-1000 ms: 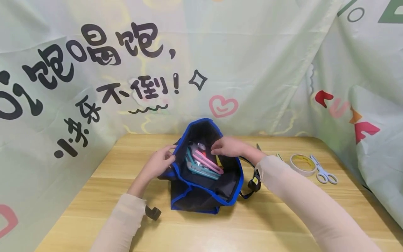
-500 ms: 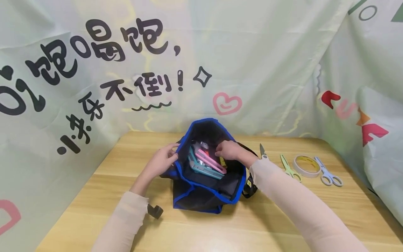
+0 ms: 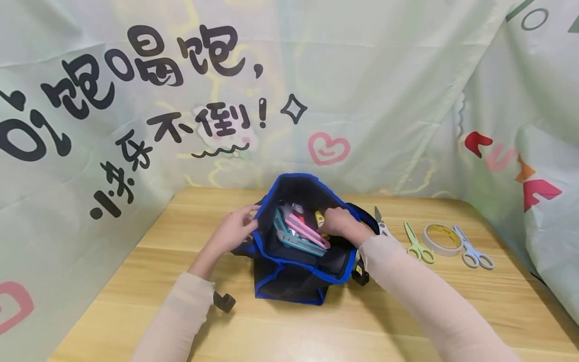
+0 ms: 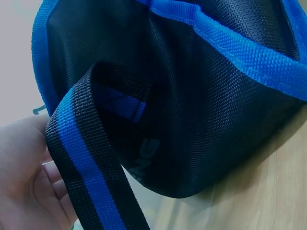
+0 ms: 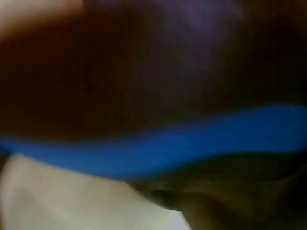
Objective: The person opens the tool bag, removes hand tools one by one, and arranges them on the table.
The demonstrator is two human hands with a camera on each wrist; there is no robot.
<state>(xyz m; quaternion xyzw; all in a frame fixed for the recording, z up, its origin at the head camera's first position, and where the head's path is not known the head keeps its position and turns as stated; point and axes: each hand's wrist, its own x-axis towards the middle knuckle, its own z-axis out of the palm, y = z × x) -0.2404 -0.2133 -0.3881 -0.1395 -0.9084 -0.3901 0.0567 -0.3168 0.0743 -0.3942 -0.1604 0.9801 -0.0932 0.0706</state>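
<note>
A black bag with blue trim (image 3: 289, 281) stands on the table, its mouth facing up. My left hand (image 3: 235, 229) grips its left rim; in the left wrist view, a black and blue strap (image 4: 79, 139) crosses in front of the curled fingers. My right hand (image 3: 341, 223) is inside the mouth at the right, beside a yellow stick-shaped thing (image 3: 319, 218). Its fingertips are largely hidden, so I cannot tell whether they hold anything. A pink box cutter (image 3: 312, 234) and a teal box cutter (image 3: 298, 243) lie in the bag. The right wrist view is dark and blurred.
Right of the bag lie grey-white scissors (image 3: 382, 226), green scissors (image 3: 418, 247), a tape roll (image 3: 445, 250) and blue scissors (image 3: 476, 255). A black strap (image 3: 366, 217) loops out on the bag's right. A printed cloth (image 3: 384, 125) hangs behind the wooden table (image 3: 289, 332).
My right hand has moved rightward and deeper into the bag, uncovering more of the yellow thing. The left hand keeps its place on the rim.
</note>
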